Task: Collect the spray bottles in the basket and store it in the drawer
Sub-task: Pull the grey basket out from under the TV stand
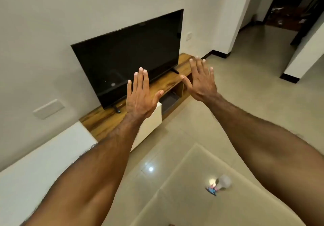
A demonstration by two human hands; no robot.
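Both my arms are stretched out in front of me. My left hand (140, 94) is held up flat with fingers spread and holds nothing. My right hand (201, 82) is likewise open and empty, palm facing away. On the glass table (184, 190) below lies a small clear spray bottle (221, 184) with a blue and pink nozzle, on its side between my forearms. No basket is in view. The wooden TV stand (108, 119) ahead has a white drawer front (149, 126), which is shut.
A black flat TV (129, 56) stands on the wooden stand against the white wall. An open shelf (170, 101) in the stand holds a dark box. Tiled floor runs right toward a dark doorway (294, 10). A white ledge (43, 155) lies at left.
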